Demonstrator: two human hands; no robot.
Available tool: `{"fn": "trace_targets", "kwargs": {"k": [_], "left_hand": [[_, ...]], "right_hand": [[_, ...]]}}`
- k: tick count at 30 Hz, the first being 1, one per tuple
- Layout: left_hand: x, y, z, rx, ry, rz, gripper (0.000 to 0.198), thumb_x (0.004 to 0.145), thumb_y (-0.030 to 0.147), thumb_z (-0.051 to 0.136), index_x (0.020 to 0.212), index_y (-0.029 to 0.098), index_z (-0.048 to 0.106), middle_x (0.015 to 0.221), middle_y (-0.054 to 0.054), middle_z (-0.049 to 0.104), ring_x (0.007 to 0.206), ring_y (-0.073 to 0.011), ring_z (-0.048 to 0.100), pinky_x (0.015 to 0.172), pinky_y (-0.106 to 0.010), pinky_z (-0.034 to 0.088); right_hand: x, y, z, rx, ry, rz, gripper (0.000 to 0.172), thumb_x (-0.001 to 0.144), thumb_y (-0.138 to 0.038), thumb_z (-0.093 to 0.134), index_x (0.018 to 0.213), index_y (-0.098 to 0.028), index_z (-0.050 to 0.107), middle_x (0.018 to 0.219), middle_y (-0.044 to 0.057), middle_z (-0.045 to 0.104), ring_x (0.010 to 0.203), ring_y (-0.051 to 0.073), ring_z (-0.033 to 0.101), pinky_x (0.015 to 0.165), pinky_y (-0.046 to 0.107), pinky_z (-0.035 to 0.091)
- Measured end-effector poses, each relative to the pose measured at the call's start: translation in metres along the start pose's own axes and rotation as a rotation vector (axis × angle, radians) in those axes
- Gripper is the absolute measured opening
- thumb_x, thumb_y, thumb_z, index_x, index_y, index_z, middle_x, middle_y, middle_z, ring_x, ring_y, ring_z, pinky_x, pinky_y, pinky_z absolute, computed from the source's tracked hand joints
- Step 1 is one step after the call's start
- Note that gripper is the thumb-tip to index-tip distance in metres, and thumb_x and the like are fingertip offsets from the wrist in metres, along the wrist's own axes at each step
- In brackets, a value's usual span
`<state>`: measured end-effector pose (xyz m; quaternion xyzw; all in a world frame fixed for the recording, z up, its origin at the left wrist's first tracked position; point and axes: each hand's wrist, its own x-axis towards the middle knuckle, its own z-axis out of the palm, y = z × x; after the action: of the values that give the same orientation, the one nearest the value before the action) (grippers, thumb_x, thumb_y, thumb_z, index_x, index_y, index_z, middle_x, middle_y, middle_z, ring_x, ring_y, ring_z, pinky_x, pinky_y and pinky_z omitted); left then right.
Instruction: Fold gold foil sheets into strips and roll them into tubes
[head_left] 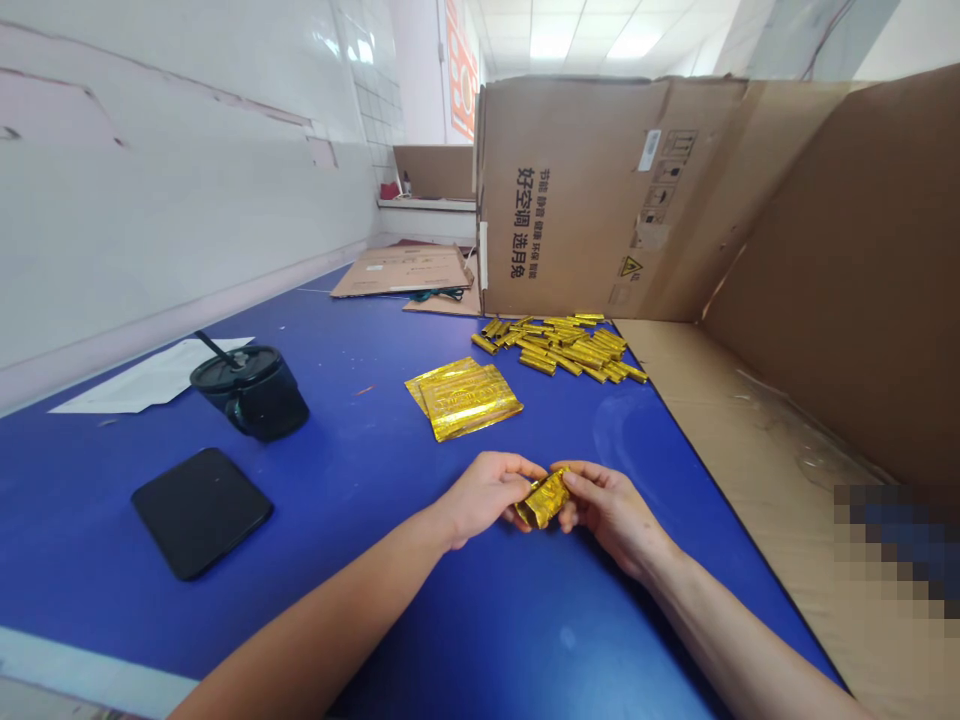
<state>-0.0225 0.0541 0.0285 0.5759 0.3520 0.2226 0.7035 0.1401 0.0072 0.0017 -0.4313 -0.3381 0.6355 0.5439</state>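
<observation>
Between both hands, over the blue table [330,500], is a crinkled gold foil piece [546,499], partly curled, with an open end towards the left. My left hand [491,492] grips its left side with thumb and fingers. On its right side, my right hand [604,505] pinches the upper edge, fingers behind and below. Flat gold foil sheets [472,400] lie overlapping just beyond my left hand. Farther back, at the foot of a cardboard wall, a heap of gold foil rolls [574,350] is spread out.
At the left are a dark lidded mug [259,395] with a straw, a black flat pad [201,512] and white paper [142,378]. Tall cardboard [600,200] stands behind and right. Flat cardboard pieces [405,270] lie at the back.
</observation>
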Motion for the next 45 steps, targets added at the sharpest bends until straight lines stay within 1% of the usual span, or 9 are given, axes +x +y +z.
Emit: {"fn": "trace_targets", "kwargs": {"k": [4,8,13,18,22,32,36,40,45], "left_hand": [[-0.001,0.001,-0.001,0.040,-0.020,-0.020,0.025,0.070,0.015,0.050,0.094,0.009,0.055,0.068,-0.006,0.062,0.056,-0.0110,0.057,0.050,-0.022,0.047],[-0.002,0.001,-0.001,0.070,-0.014,-0.026,0.025,0.070,0.014,0.051,0.094,0.008,0.054,0.066,-0.005,0.061,0.056,-0.0110,0.056,0.045,-0.019,0.044],[-0.002,0.000,0.000,0.111,-0.034,-0.044,0.029,0.070,0.012,0.050,0.099,0.007,0.054,0.066,-0.004,0.061,0.054,-0.0100,0.056,0.048,-0.021,0.046],[-0.002,0.000,0.000,0.185,-0.055,-0.015,0.028,0.072,0.012,0.046,0.098,0.010,0.056,0.065,-0.003,0.062,0.053,-0.0089,0.055,0.049,-0.020,0.047],[-0.001,-0.002,0.000,0.198,-0.057,0.002,0.029,0.072,0.012,0.045,0.099,0.010,0.056,0.063,-0.002,0.061,0.050,-0.0087,0.055,0.045,-0.019,0.046],[0.000,-0.004,0.001,0.230,-0.086,-0.017,0.030,0.070,0.010,0.041,0.095,0.011,0.056,0.062,-0.002,0.060,0.050,-0.0096,0.056,0.040,-0.017,0.042],[0.000,-0.005,0.002,0.312,-0.057,-0.024,0.023,0.071,0.015,0.042,0.088,0.010,0.056,0.061,-0.002,0.059,0.045,-0.0089,0.054,0.036,-0.015,0.037],[0.001,-0.012,0.001,0.381,-0.012,0.037,0.021,0.072,0.020,0.042,0.087,0.011,0.054,0.055,0.001,0.056,0.040,-0.0063,0.048,0.035,-0.014,0.034],[0.005,-0.017,-0.003,0.417,0.007,0.046,0.023,0.066,0.013,0.044,0.086,0.011,0.055,0.058,-0.001,0.059,0.044,-0.0078,0.051,0.039,-0.015,0.035]], "right_hand": [[0.000,-0.001,0.000,0.011,-0.014,0.014,0.025,0.064,-0.025,0.067,0.083,-0.011,0.060,0.058,0.004,0.064,0.041,0.011,0.056,0.043,0.022,0.044],[0.001,-0.001,0.000,0.007,-0.024,0.014,0.023,0.065,-0.023,0.066,0.084,-0.011,0.060,0.059,0.004,0.065,0.041,0.011,0.057,0.044,0.022,0.045],[0.001,-0.001,-0.001,0.012,-0.051,0.031,0.022,0.065,-0.023,0.066,0.083,-0.011,0.061,0.057,0.003,0.063,0.042,0.011,0.057,0.044,0.023,0.046],[0.001,0.001,-0.003,0.012,-0.057,0.042,0.021,0.065,-0.022,0.066,0.083,-0.011,0.062,0.057,0.003,0.063,0.042,0.011,0.056,0.044,0.023,0.045],[0.001,0.000,-0.003,0.014,-0.061,0.042,0.022,0.065,-0.022,0.066,0.083,-0.012,0.062,0.058,0.003,0.063,0.042,0.011,0.056,0.044,0.024,0.045],[0.000,-0.001,-0.001,-0.002,-0.048,0.044,0.021,0.064,-0.023,0.066,0.082,-0.012,0.063,0.057,0.003,0.064,0.043,0.011,0.056,0.046,0.023,0.045],[0.001,0.000,-0.001,-0.016,-0.061,0.035,0.024,0.064,-0.023,0.066,0.085,-0.012,0.062,0.057,0.003,0.063,0.043,0.011,0.057,0.046,0.023,0.045],[0.001,0.002,-0.001,-0.022,-0.080,0.024,0.024,0.065,-0.023,0.066,0.085,-0.011,0.060,0.057,0.002,0.063,0.044,0.012,0.057,0.047,0.024,0.046],[0.001,0.001,-0.001,-0.026,-0.093,0.019,0.023,0.066,-0.023,0.065,0.085,-0.013,0.058,0.060,0.002,0.063,0.045,0.011,0.058,0.047,0.024,0.045]]}}
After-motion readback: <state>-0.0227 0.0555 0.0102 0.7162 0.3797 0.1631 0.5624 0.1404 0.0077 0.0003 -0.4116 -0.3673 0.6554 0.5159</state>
